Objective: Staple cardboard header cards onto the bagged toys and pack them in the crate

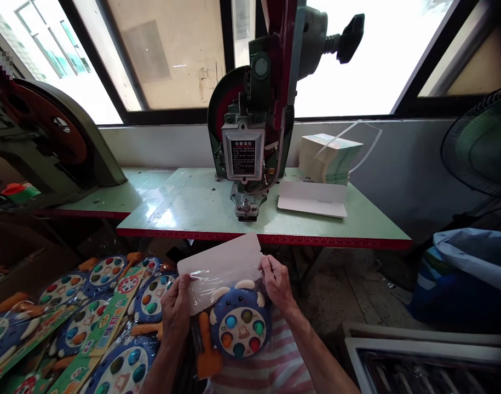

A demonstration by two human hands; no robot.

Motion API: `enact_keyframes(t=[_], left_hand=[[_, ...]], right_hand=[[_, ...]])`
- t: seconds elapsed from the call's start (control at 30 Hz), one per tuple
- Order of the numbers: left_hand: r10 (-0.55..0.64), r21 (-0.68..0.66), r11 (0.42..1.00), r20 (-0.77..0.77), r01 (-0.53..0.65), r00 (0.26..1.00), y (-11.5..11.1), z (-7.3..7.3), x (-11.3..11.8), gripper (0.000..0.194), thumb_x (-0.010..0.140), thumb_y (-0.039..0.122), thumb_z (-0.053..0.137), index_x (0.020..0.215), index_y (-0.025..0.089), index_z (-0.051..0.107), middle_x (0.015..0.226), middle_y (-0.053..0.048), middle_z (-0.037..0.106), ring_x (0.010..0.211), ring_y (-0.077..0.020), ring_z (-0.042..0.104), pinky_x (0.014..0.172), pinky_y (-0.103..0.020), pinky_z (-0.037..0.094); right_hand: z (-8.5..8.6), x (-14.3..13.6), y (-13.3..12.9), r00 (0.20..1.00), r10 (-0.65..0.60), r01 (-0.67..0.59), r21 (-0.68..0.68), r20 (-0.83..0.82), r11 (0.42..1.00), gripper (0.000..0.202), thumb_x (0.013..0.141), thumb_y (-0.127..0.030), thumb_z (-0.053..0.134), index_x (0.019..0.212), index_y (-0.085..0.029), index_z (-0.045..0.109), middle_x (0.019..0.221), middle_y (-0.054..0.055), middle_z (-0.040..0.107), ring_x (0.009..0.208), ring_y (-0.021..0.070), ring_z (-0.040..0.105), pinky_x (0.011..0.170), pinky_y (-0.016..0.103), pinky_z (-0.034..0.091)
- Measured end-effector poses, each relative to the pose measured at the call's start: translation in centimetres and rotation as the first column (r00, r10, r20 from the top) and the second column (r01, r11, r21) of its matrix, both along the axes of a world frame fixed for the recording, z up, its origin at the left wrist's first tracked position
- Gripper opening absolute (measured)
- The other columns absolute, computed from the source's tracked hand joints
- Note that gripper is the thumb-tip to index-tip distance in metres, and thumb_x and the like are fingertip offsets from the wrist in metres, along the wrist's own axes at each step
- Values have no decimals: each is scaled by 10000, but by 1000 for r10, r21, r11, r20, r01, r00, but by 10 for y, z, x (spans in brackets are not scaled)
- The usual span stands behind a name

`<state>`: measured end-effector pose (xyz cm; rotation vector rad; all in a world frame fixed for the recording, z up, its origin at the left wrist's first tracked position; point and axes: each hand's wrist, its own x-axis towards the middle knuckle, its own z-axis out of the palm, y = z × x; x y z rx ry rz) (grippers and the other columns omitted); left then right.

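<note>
1. Seen in the head view, gripping with the left hand (177,303) the left end of a plain white rectangular cardboard card (223,260), with the thumb laid on top.
2. Pinching with the right hand (277,282) the opposite end near its corner, with thumb and bent fingers closed on it.
3. Held tilted, right end higher, in front of a pale green tabletop with a red edge (184,200).
4. Showing just below the card, inside a clear plastic bag (216,331): a round blue plastic toy with coloured domes (242,331), beside an orange plastic mallet (209,347), above a pink-and-white striped garment (283,355).
5. Piled to the left: more bagged blue toys (106,323) with green printed cards among them.
6. Standing on the tabletop: a green and red metal machine with a lettered plate (245,156).
7. Placed to its right: a folded white card (312,200), in front of a stack of printed cards (330,158).
</note>
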<state>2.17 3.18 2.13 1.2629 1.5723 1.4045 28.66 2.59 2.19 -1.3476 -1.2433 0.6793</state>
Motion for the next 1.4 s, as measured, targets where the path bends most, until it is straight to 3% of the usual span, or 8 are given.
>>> enact_keyframes(t=[0.27, 0.4, 0.53, 0.63, 0.8, 1.0, 1.2, 1.4], left_hand=[[-35, 31, 999, 13, 34, 999, 4, 10, -6, 477, 862, 622, 659, 910, 167, 793, 978, -87, 771, 915, -251, 674, 739, -284, 525], [-218, 20, 976, 41, 217, 975, 9, 29, -16, 420, 851, 523, 717, 1111, 196, 763, 1080, -80, 753, 909, -224, 672, 712, -257, 520], [-341, 1, 940, 99, 342, 935, 14, 45, -23, 511, 852, 443, 744, 1303, 219, 657, 839, -8, 684, 662, -136, 578, 555, -204, 451], [-404, 31, 914, 144, 404, 903, 19, 51, -23, 554, 858, 398, 753, 1367, 242, 601, 801, 13, 655, 663, -129, 583, 567, -192, 465], [-306, 43, 950, 339, 310, 890, 19, 46, -9, 940, 776, 411, 836, 1565, 317, 333, 1230, -82, 712, 923, -225, 722, 758, -322, 603], [-200, -117, 956, 408, 268, 891, 9, 29, 4, 503, 752, 543, 822, 1056, 163, 696, 991, -89, 779, 744, -229, 726, 591, -298, 589], [-278, -10, 948, 457, 318, 845, 9, 41, 3, 435, 785, 474, 817, 1071, 160, 721, 1019, -84, 779, 839, -236, 728, 715, -317, 594], [-234, 2, 968, 362, 250, 903, 13, 35, 2, 410, 848, 512, 745, 1061, 162, 742, 977, -70, 782, 851, -224, 719, 748, -298, 569]], right_hand=[[8, 3, 1, 998, 46, -46, 0, -33, 999, 432, 1044, -505, 430, 755, -224, 585, 577, -44, 504, 546, 136, 497, 548, 244, 387], [16, 13, 5, 999, 51, -51, 110, 7, 993, 373, 1017, -474, 513, 820, -220, 703, 1004, 68, 706, 980, 212, 649, 873, 304, 496], [14, 22, 12, 993, 97, -89, 102, -71, 991, 363, 973, -501, 587, 816, -222, 759, 1360, 95, 640, 1260, 278, 584, 1035, 364, 468], [11, 26, 13, 989, 117, -115, 21, -95, 993, 402, 949, -540, 607, 799, -202, 764, 1085, 85, 749, 1001, 260, 682, 853, 327, 525], [11, 26, 7, 997, 40, -41, -5, -67, 999, 436, 932, -568, 614, 782, -183, 756, 756, 35, 710, 725, 202, 627, 644, 271, 471], [6, 25, 5, 992, -13, 9, -35, -127, 999, 432, 890, -596, 656, 861, -183, 783, 840, 64, 753, 776, 234, 663, 673, 295, 510], [3, 28, 8, 974, -2, -7, -40, -228, 999, 378, 846, -570, 733, 886, -194, 727, 811, 40, 707, 739, 207, 622, 642, 283, 494], [3, 30, 8, 982, -8, -3, -59, -188, 998, 379, 878, -580, 692, 890, -201, 692, 786, 19, 661, 706, 183, 572, 612, 270, 455]])
